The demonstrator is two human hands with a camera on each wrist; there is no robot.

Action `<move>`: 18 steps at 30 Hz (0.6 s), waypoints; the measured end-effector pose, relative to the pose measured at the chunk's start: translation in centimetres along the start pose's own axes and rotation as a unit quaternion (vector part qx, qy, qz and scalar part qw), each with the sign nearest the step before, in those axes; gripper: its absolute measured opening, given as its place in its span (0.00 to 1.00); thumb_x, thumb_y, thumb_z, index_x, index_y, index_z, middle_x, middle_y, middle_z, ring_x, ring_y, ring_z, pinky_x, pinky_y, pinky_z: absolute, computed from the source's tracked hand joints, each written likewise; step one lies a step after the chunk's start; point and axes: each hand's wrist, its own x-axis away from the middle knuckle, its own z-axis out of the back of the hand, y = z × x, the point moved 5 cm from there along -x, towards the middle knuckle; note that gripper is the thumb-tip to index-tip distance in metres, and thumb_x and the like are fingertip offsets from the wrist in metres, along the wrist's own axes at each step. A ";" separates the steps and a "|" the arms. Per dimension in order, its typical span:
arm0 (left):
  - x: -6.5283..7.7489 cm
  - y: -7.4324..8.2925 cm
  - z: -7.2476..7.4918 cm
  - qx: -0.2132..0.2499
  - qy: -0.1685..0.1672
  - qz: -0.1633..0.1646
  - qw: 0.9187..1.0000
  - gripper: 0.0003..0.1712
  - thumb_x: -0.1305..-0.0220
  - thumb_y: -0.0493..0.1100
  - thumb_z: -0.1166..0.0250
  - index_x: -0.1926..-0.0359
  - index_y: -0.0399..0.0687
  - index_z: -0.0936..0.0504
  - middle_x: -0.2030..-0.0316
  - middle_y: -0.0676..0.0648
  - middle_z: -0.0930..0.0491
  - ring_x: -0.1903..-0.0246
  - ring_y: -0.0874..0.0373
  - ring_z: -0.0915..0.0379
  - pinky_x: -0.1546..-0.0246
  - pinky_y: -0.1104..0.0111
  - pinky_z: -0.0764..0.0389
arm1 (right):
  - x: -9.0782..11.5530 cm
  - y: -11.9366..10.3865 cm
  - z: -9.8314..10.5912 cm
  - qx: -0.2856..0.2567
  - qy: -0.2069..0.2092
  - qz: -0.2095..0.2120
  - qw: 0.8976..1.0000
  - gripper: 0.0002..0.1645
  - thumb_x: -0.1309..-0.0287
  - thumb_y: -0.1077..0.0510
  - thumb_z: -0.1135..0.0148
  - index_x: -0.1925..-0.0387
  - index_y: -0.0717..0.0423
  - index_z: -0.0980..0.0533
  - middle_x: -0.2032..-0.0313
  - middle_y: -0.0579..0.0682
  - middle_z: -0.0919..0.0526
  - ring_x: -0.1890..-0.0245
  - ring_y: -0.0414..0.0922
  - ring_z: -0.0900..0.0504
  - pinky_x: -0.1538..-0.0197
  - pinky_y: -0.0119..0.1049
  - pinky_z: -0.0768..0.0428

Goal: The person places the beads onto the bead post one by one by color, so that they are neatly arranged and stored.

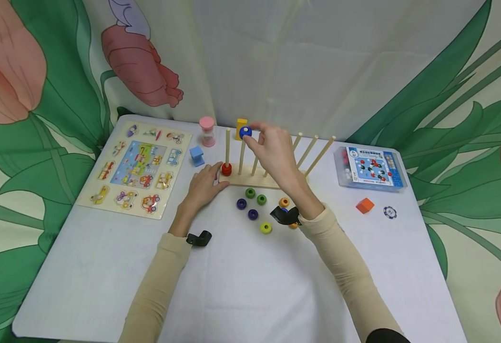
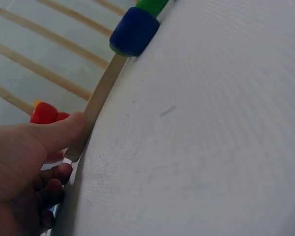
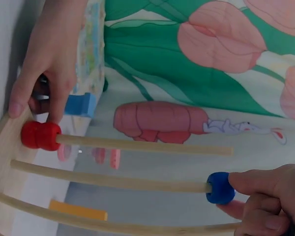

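Observation:
A wooden peg rack (image 1: 250, 180) with several upright pegs stands on the table. Two red beads (image 3: 41, 135) sit stacked at the bottom of its first peg. My left hand (image 1: 204, 186) holds the rack's left end, thumb (image 2: 64, 132) against the front edge and fingers around the side. Between thumb and fingertips, my right hand (image 1: 276, 150) pinches a blue bead (image 3: 220, 188) at the top of the second peg; the peg's tip meets the bead. Loose green beads (image 1: 261, 199), dark blue beads (image 1: 253, 214), a yellow-green bead (image 1: 266, 227) and orange beads (image 1: 284, 202) lie before the rack, some partly hidden by my right wrist.
To the left lies a picture puzzle board (image 1: 136, 166), with a blue block (image 1: 197, 156) beside it. A pink hourglass (image 1: 207, 131) and a yellow block (image 1: 239, 136) stand behind the rack. On the right are a plastic box (image 1: 370, 169), an orange cube (image 1: 365, 205) and a round chip (image 1: 390, 212).

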 end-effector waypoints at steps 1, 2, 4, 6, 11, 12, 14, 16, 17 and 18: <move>0.0 0.1 0.0 0.000 0.000 0.000 1.000 0.42 0.38 0.60 0.38 0.30 0.45 0.39 0.65 0.46 0.31 0.67 0.52 0.36 0.64 0.61 0.38 | 0.2 0.2 -0.1 -0.001 0.000 0.002 1.000 0.19 0.39 0.51 0.37 0.51 0.58 0.20 0.88 0.47 0.31 0.90 0.42 0.37 0.85 0.33 0.42; 0.0 0.1 0.0 -0.002 -0.001 0.001 1.000 0.42 0.38 0.60 0.38 0.30 0.45 0.39 0.65 0.46 0.31 0.66 0.53 0.36 0.64 0.61 0.38 | 0.4 0.3 -0.1 -0.005 0.001 0.001 1.000 0.19 0.39 0.51 0.38 0.51 0.58 0.20 0.88 0.47 0.32 0.90 0.42 0.38 0.85 0.34 0.42; 0.0 0.1 0.0 -0.004 -0.002 0.002 1.000 0.42 0.38 0.60 0.38 0.30 0.45 0.39 0.64 0.46 0.30 0.66 0.53 0.36 0.64 0.61 0.37 | 1.0 0.8 -0.1 -0.013 0.003 -0.003 1.000 0.19 0.39 0.51 0.38 0.51 0.57 0.19 0.88 0.47 0.33 0.90 0.43 0.38 0.84 0.34 0.42; 0.0 0.1 0.0 -0.005 -0.001 0.004 1.000 0.42 0.38 0.60 0.38 0.30 0.45 0.39 0.64 0.46 0.30 0.66 0.53 0.36 0.64 0.61 0.37 | 1.9 1.3 0.1 -0.023 0.007 -0.014 1.000 0.18 0.39 0.50 0.38 0.52 0.56 0.19 0.89 0.47 0.33 0.90 0.43 0.38 0.84 0.35 0.42; 0.1 0.0 0.0 -0.005 -0.002 0.011 1.000 0.41 0.38 0.60 0.38 0.30 0.46 0.39 0.65 0.47 0.30 0.66 0.52 0.36 0.64 0.61 0.37 | 5.1 3.4 0.2 -0.049 -0.006 -0.056 0.997 0.17 0.40 0.50 0.37 0.53 0.55 0.19 0.89 0.47 0.34 0.91 0.43 0.39 0.85 0.34 0.43; 0.1 0.0 0.0 -0.005 -0.003 0.011 1.000 0.42 0.38 0.60 0.38 0.30 0.46 0.39 0.64 0.47 0.30 0.66 0.52 0.36 0.64 0.61 0.37 | 5.9 4.1 0.1 -0.053 -0.010 -0.064 0.997 0.17 0.40 0.51 0.37 0.53 0.55 0.19 0.90 0.47 0.35 0.91 0.42 0.40 0.85 0.34 0.43; 0.1 0.0 0.0 -0.003 -0.003 0.009 1.000 0.41 0.38 0.59 0.38 0.30 0.46 0.39 0.64 0.46 0.30 0.66 0.52 0.36 0.63 0.60 0.37 | 7.4 5.6 -0.3 -0.052 -0.022 -0.081 0.995 0.17 0.41 0.51 0.36 0.54 0.56 0.19 0.90 0.46 0.35 0.91 0.42 0.41 0.86 0.33 0.44; 0.0 0.0 -0.1 -0.003 -0.002 0.007 1.000 0.41 0.38 0.59 0.38 0.30 0.46 0.39 0.64 0.47 0.30 0.65 0.53 0.36 0.63 0.60 0.37 | 9.1 7.3 -0.8 -0.049 -0.032 -0.097 0.994 0.16 0.41 0.52 0.35 0.54 0.56 0.19 0.91 0.46 0.35 0.92 0.41 0.41 0.87 0.33 0.44; 0.0 0.0 -0.2 -0.003 -0.001 0.006 1.000 0.41 0.38 0.59 0.38 0.30 0.46 0.39 0.64 0.47 0.30 0.65 0.53 0.36 0.63 0.60 0.37 | 9.9 8.2 -1.2 -0.049 -0.037 -0.108 0.992 0.16 0.42 0.52 0.35 0.55 0.56 0.19 0.91 0.45 0.35 0.93 0.41 0.41 0.88 0.32 0.44; 0.0 0.0 -0.2 -0.004 -0.001 0.005 1.000 0.41 0.38 0.59 0.38 0.30 0.46 0.39 0.64 0.47 0.30 0.65 0.53 0.36 0.63 0.60 0.37 | 10.7 9.1 -1.4 -0.046 -0.042 -0.119 0.991 0.16 0.42 0.52 0.34 0.55 0.56 0.19 0.91 0.45 0.35 0.93 0.41 0.40 0.88 0.32 0.44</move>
